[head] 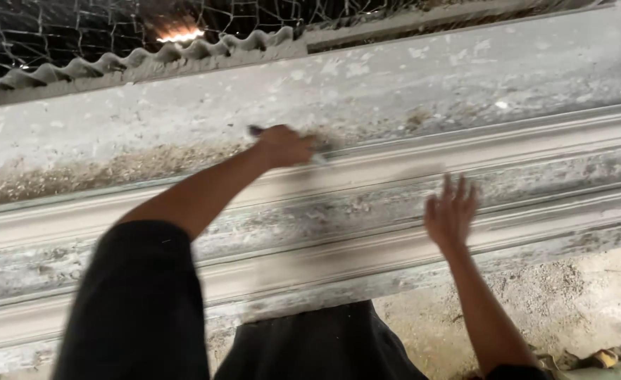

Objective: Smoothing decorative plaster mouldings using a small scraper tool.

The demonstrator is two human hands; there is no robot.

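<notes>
The left hand (284, 146) is clenched around a thin blurred tool (257, 131), pressing it on the long grey moulded plaster cornice (367, 232); below-right, the right hand (450, 214) rests released, fingers spread, on the cornice.

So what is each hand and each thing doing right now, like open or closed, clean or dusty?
left hand: closed around a small tool, pressed to the moulding's upper edge
tool: gripped, mostly hidden, dark end sticking out
right hand: open, fingers spread, flat on or just above the moulding
long moulding: lying flat, white, patchy with dust
corrugated sheet: lying behind the moulding, dusty
light: on
</notes>
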